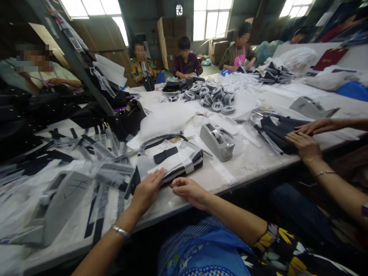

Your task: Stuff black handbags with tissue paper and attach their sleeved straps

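Observation:
A dark handbag lies on the work table in front of me, with a white wrap around it and a small black strap piece on top. Its wrapped handle arches on the far side. My left hand rests on the bag's near left part, fingers stretched out together. Beside the bag's near edge is my right hand, its fingers curled with thumb and fingertips together; whatever is between them is too small to make out. A grey tape dispenser stands just beyond, to the right.
Another tape dispenser stands at the left, near plastic-wrapped straps. A co-worker's hands press on another dark bag at the right. Rolled grey coils are heaped farther back. Several people sit across the table.

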The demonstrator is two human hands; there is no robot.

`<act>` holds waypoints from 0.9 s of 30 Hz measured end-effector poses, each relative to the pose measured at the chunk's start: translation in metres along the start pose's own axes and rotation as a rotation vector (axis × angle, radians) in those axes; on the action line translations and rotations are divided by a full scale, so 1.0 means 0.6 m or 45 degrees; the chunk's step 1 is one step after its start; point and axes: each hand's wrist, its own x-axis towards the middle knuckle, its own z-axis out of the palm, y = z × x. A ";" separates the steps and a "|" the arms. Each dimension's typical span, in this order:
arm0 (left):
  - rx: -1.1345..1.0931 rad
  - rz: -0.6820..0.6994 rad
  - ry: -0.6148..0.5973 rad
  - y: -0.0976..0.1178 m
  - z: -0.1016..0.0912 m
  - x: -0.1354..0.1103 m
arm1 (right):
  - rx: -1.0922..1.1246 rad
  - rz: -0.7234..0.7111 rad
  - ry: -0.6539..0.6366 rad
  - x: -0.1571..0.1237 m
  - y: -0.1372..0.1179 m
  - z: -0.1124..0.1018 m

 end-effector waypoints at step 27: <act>0.225 -0.102 0.302 0.002 0.003 -0.007 | -1.442 -0.691 0.315 -0.031 -0.155 -0.200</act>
